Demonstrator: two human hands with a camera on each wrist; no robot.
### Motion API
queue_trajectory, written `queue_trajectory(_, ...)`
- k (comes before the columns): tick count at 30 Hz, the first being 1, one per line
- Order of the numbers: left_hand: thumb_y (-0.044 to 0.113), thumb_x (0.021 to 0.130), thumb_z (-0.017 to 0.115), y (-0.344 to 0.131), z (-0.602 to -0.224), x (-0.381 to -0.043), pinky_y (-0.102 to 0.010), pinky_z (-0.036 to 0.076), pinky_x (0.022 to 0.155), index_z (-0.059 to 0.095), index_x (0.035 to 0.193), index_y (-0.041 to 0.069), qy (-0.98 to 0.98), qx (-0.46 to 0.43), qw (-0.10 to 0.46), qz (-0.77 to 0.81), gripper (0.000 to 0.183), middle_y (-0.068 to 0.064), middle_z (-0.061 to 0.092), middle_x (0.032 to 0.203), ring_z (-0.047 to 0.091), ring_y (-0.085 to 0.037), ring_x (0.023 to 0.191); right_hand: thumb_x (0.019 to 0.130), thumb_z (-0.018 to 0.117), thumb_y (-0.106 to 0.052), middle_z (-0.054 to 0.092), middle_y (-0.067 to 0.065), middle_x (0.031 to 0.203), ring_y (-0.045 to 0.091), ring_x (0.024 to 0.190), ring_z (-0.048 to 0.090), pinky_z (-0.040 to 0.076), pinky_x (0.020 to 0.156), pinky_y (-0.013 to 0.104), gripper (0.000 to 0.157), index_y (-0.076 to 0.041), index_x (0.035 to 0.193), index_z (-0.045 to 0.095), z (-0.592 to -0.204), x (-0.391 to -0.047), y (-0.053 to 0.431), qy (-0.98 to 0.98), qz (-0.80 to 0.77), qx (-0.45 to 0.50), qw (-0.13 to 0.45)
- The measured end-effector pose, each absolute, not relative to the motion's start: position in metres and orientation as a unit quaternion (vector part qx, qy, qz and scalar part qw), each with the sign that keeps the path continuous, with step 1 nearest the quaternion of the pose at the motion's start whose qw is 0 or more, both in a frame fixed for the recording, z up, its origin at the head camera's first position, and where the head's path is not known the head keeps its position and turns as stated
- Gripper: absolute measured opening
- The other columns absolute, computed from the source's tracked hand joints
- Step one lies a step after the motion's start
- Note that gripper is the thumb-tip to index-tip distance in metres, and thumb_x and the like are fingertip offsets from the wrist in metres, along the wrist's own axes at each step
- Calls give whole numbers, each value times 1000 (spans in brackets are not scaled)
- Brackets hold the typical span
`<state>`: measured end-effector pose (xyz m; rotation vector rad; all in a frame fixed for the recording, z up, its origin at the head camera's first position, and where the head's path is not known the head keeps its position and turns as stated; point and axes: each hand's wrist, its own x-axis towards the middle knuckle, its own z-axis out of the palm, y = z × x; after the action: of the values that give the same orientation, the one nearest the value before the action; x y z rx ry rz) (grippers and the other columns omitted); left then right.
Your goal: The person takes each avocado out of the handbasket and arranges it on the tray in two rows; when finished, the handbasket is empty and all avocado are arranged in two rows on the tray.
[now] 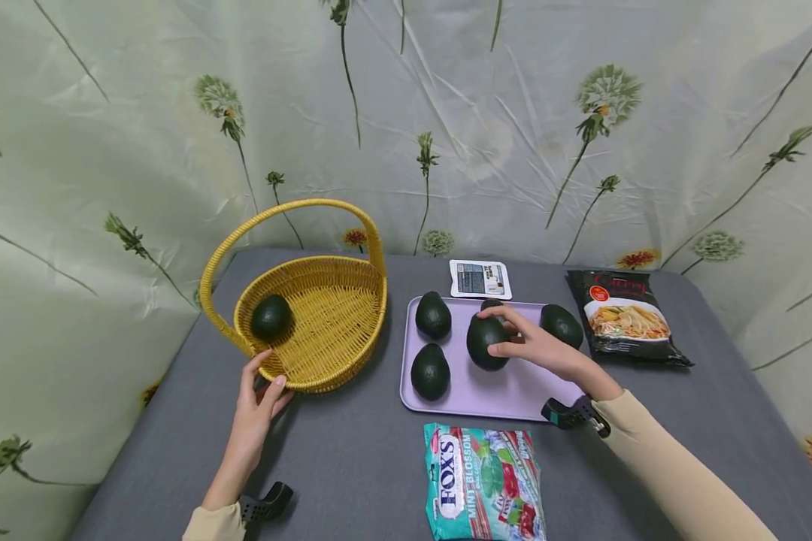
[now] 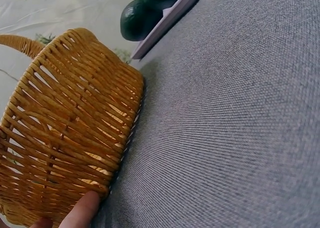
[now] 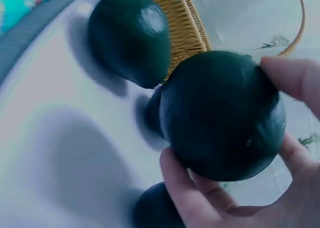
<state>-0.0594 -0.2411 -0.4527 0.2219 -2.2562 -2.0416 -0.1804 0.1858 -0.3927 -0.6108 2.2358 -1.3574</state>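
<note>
A dark green avocado (image 1: 486,344) is in the grip of my right hand (image 1: 537,347). The right wrist view has thumb and fingers curled round that avocado (image 3: 222,118), held just above the lilac tray (image 1: 474,404), whose surface carries a shadow. Several more avocados lie on the tray, among them one at the front left (image 1: 430,372) and one at the right (image 1: 562,326). My left hand (image 1: 256,406) holds the near rim of a yellow wicker basket (image 1: 331,323); the left wrist view puts fingertips against its woven side (image 2: 75,113). One avocado (image 1: 271,318) sits inside, at the left.
In front of the tray lies a teal candy bag (image 1: 483,481). A black curry noodle packet (image 1: 625,315) is at the back right, and a white labelled packet (image 1: 480,279) behind the tray. The basket's tall handle (image 1: 291,204) arches up. A floral curtain (image 1: 392,113) hangs behind the grey table.
</note>
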Motion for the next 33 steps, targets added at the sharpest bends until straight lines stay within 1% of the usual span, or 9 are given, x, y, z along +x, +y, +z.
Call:
queue_trajectory(5,18,104,44,-241,-454,-60,-14,48,82,13,150,8,-737,75,46,-670,56,-17,14,143,33,-38,126,91,66,-27,36,16,142,43,125,34,37,93,57,51,-18,137,44,-407,-162,202,826,-477,-207,220)
queue_trajectory(7,18,104,44,-242,-455,-59,-14,48,83,13,149,8,-737,73,47,-670,56,-17,14,142,32,-37,125,91,66,-26,38,17,140,42,122,38,38,91,55,51,-17,136,44,-414,-157,205,827,-474,-205,221)
queue_trajectory(11,17,104,44,-242,-455,-59,-15,48,83,13,150,8,-736,71,49,-672,56,-16,14,140,32,-36,124,91,67,-25,44,16,132,35,112,46,40,86,46,51,-17,135,44,-427,-149,204,826,-472,-203,231)
queue_trajectory(14,17,104,44,-242,-455,-59,-15,48,83,14,150,10,-735,73,50,-672,56,-16,14,139,33,-35,123,91,67,-25,45,17,130,33,109,48,41,85,43,51,-16,135,43,-433,-145,201,825,-473,-203,231)
queue_trajectory(22,17,104,44,-241,-456,-59,-16,49,83,15,150,12,-735,74,52,-672,55,-15,14,139,34,-33,121,91,66,-27,45,18,131,38,113,47,42,89,49,51,-17,135,43,-434,-142,197,834,-465,-198,220)
queue_trajectory(30,16,104,44,-242,-457,-59,-17,49,83,15,150,11,-733,69,54,-675,55,-15,14,141,34,-32,119,92,65,-28,41,20,138,47,122,39,39,91,60,48,-18,134,45,-433,-141,199,838,-464,-191,215)
queue_trajectory(33,16,103,44,-241,-456,-59,-17,49,83,15,150,11,-733,69,53,-675,55,-16,13,141,34,-33,119,92,65,-29,40,21,139,49,123,38,38,92,62,48,-18,135,45,-432,-141,199,839,-463,-190,214)
